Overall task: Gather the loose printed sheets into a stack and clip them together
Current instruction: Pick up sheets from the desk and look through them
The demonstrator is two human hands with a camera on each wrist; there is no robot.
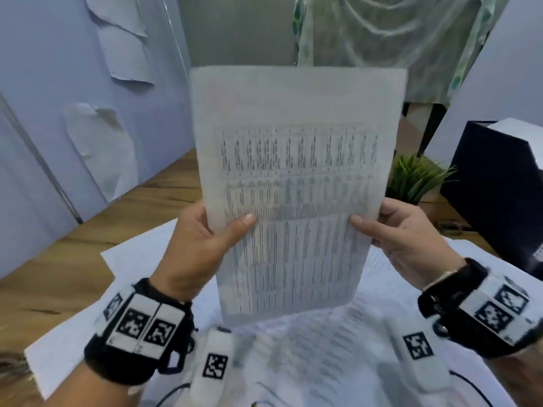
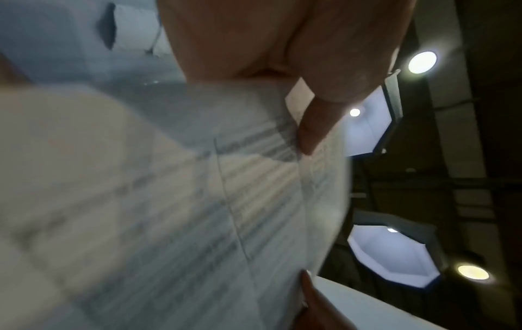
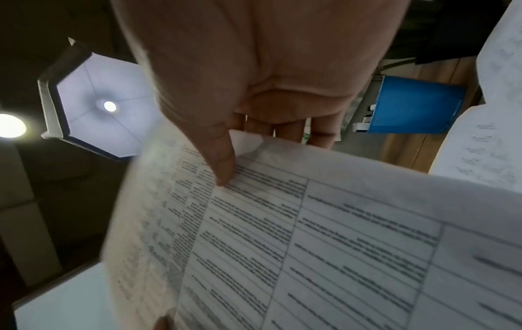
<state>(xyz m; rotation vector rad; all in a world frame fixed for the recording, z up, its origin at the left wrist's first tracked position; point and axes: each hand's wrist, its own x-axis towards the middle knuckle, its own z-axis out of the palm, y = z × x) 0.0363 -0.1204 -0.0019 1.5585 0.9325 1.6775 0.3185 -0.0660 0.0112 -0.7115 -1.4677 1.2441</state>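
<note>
The left hand (image 1: 202,245) and right hand (image 1: 405,239) each pinch a side edge of the printed sheets (image 1: 296,186), thumbs in front. They're held upright, probably for squaring the edges above the loose pages (image 1: 323,362) on the counter (image 1: 58,259).

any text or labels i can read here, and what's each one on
No words or numbers can be read.
Held sheets: printed tables, too blurred, also in the right wrist view.
Sheets on the table: print too blurred.
Wrist bands: square black-and-white marker codes, no words.
Dark box: a label at its edge, too small.
</note>
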